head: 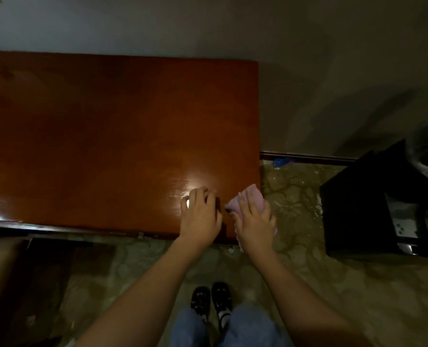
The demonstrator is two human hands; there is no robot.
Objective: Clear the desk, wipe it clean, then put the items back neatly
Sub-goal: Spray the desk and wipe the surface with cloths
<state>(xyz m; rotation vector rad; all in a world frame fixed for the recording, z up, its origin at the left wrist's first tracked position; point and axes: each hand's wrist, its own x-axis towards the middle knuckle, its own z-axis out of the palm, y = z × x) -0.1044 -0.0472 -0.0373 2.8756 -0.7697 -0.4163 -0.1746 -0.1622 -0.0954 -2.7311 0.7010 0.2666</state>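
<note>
Where the polished reddish-brown desk (95,136) ends at its near right corner, a person's two bare hands meet on the wood, seen from above by a head-worn camera. The right hand (254,216) lies flat on a pink cloth (243,199), fingers straight and slightly spread, pressing it onto the desk right at that corner — part of the cloth sticks out past the fingertips toward the wall, and a bit hangs over the desk's near edge under the wrist. The left hand (201,214) rests on the desk just beside the cloth, on the side away from the corner; its fingers are bent, tips touching the wood, and whether it holds anything cannot be told. A bright glare of reflected light sits on the desk surface at the left hand's fingertips.

Below the desk's near edge are a patterned floor (295,216), blue jeans (233,329) and black shoes (211,300). Right of the desk, well apart from it, stands a black box-like object (358,209) — details too dark to make out. A small blue item (281,162) lies on the floor by the baseboard, close to the desk's right side.
</note>
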